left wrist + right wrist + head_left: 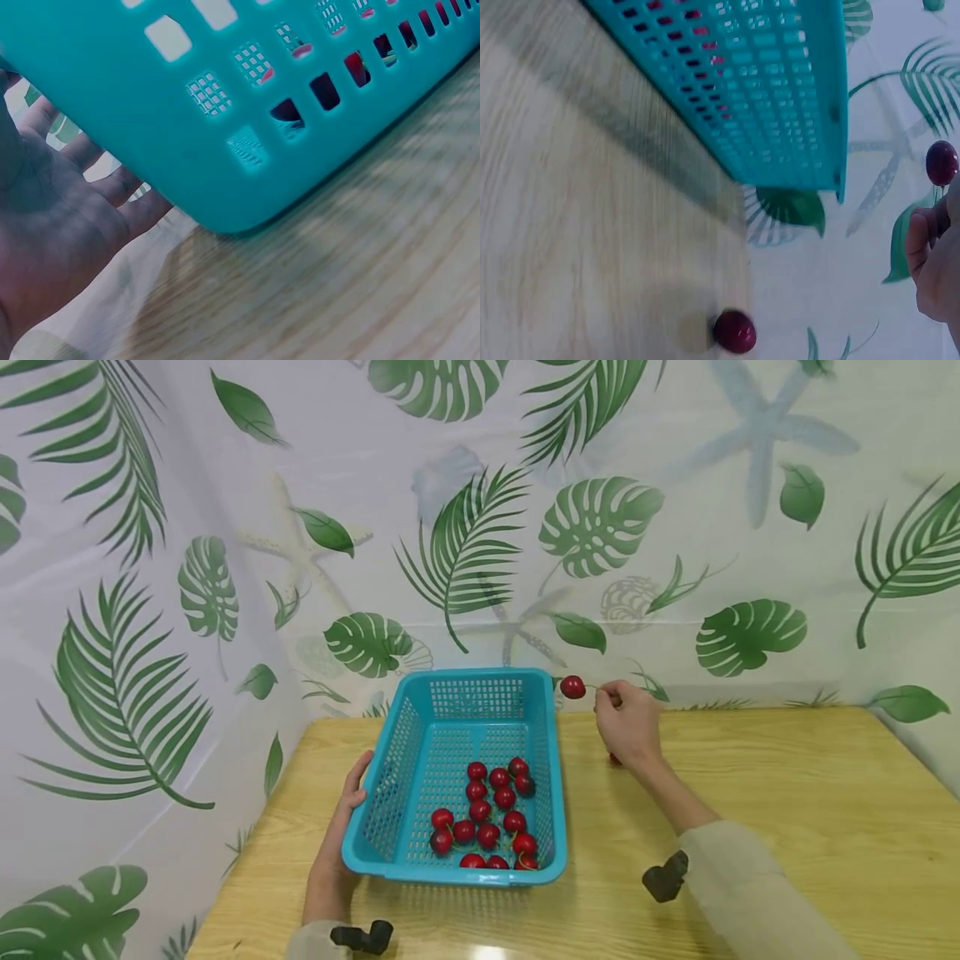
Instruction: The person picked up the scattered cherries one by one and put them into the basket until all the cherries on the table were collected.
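My right hand point(630, 722) pinches a red cherry point(572, 687) by its thin stem, the fruit hanging out beyond the fingertips near the basket's far right corner. Around the outer left wall of the blue plastic basket point(558, 777) is my left hand point(347, 802). Its fingers point(82, 152) stretch along that wall with the palm facing it. Several red cherries, some with green stems, lie in the near and right part of the basket. One more cherry point(735, 331) sits on the table, mostly hidden behind the right hand in the head view.
The basket stands on a light wood table point(750, 793), with its perforated walls rising around the cherries. A white cloth point(675, 568) printed with green leaves and starfish hangs behind the table and along the left.
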The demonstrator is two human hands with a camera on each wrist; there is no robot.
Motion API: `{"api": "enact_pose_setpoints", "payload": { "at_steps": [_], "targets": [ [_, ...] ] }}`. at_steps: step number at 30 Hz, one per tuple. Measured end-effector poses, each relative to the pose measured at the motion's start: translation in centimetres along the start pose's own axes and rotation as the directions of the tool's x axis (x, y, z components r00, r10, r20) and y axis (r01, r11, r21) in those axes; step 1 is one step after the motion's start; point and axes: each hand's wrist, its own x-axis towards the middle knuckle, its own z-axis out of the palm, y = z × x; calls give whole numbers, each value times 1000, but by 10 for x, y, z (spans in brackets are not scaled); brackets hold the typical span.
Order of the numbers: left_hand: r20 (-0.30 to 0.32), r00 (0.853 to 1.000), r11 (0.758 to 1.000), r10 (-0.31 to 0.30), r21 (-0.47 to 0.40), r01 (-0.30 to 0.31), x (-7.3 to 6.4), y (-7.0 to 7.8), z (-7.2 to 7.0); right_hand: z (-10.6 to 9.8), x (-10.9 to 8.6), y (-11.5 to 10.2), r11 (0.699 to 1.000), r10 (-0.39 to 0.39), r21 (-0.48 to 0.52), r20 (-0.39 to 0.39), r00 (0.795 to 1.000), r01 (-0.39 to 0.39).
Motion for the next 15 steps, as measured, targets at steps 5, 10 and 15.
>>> {"api": "enact_pose_setpoints", "payload": {
  "at_steps": [5, 10, 15],
  "targets": [
    [1, 1000, 1000, 1, -3, -1, -1, 0, 0, 20, -3, -23, 993, -117, -10, 61, 991, 117],
    [-5, 1000, 1000, -6, 2, 6, 0, 2, 1, 45, -9, -47, 979, -162, -88, 220, 962, 185],
    [4, 1000, 1000, -16, -5, 16, 3, 1, 1, 69, -15, -62, 967, -112, -165, 400, 909, 192]
  ]
}}
